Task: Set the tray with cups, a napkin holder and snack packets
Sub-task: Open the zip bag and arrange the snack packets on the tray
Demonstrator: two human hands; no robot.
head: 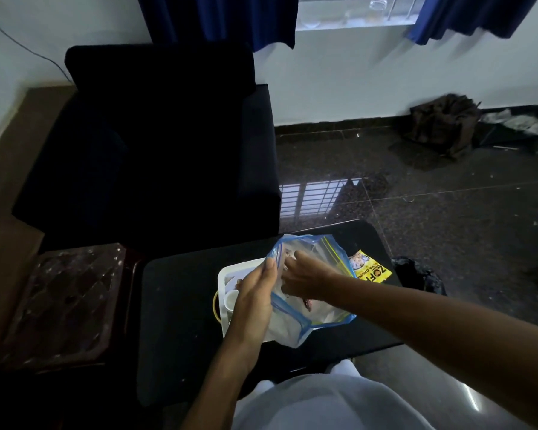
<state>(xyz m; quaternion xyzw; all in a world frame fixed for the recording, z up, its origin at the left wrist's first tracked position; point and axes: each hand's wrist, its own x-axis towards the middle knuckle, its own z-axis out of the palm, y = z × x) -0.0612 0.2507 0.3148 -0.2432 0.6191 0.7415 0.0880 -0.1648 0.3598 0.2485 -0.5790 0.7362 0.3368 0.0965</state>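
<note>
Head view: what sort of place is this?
Probably a home living room: a dark armchair, blue curtains by a barred window, and a low black table bearing a white tray.

A person is wearing a pale, whitish, loose-looking garment, which is showing below the left hand and the right hand, nearer the body. Behind each hand, the left forearm and right forearm are showing bare, uncovered from wrist to picture edge.
</note>
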